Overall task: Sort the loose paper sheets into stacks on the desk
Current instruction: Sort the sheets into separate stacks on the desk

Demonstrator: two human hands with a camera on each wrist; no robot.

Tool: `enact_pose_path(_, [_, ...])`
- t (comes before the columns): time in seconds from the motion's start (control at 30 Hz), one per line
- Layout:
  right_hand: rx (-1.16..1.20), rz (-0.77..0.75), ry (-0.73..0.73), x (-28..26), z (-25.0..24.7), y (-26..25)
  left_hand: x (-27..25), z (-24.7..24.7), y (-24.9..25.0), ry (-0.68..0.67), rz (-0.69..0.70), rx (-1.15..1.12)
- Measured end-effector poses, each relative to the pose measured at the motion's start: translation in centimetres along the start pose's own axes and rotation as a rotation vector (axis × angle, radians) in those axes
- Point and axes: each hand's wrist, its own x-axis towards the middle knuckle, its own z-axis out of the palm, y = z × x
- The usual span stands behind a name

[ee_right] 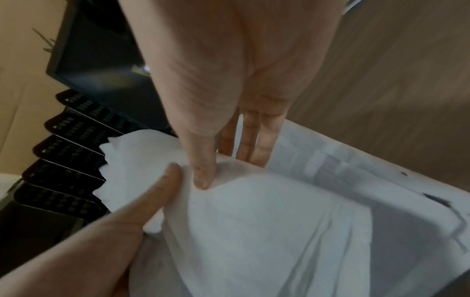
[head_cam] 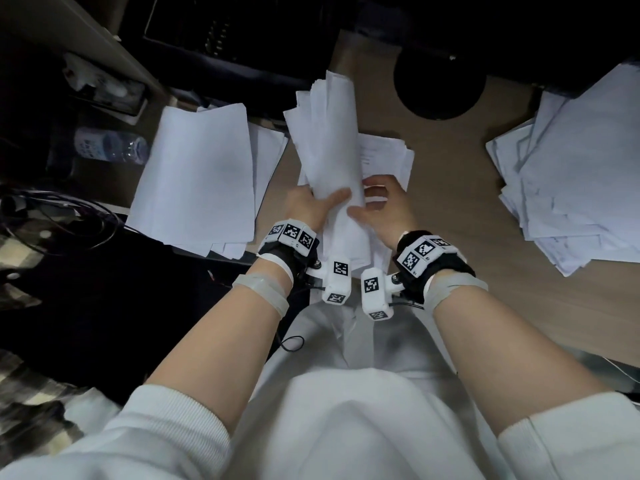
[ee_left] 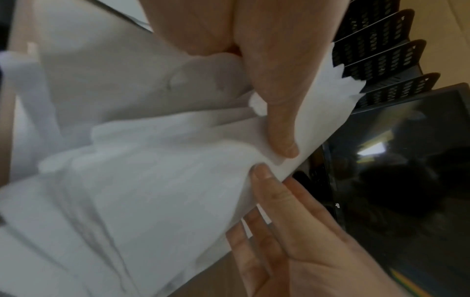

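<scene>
Forearms reach forward side by side from pushed-up white sleeves, wrists close together above the light wooden bench (head_cam: 450,174). The left hand (head_cam: 313,206) grips a thick curled bundle of white paper sheets (head_cam: 329,143), thumb laid across its front. The right hand (head_cam: 384,206) pinches the same bundle from the other side, thumb on top and fingers curled behind. The bundle is raised and tilted away from the person, between a flat white paper stack (head_cam: 197,178) at left and a spread pile of white sheets (head_cam: 581,174) at right
</scene>
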Motion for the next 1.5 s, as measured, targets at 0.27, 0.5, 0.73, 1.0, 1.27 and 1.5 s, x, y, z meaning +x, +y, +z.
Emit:
enact_pose_path(0.27, [0.166, 0.033, 0.062, 0.0, -0.9, 0.8, -0.8, 1.0, 1.0, -0.096, -0.019, -0.221])
enact_pose_path(0.5, [0.135, 0.025, -0.131, -1.0, -1.2, -0.1, -1.0, 1.3, 0.7, -0.122, 0.056, -0.189])
enact_pose_path(0.73, [0.055, 0.011, -0.183, -1.0, -0.8, 0.3, -1.4, 1.0, 0.0, -0.11, 0.023, -0.156])
enact_pose_path(1.0, [0.065, 0.039, -0.149, -0.8, 0.6, 0.3, -1.0, 0.4, -1.3, -0.141, -0.009, -0.253])
enact_pose_path(1.27, [0.022, 0.104, -0.048, -0.6, 0.3, 1.0, -1.2, 0.1, -1.1, -0.077, 0.035, -0.098])
enact_pose_path(1.5, [-0.118, 0.241, 0.13, -0.6, -2.3, 3.6, -1.0, -1.3, -2.6, -0.008, 0.045, 0.016])
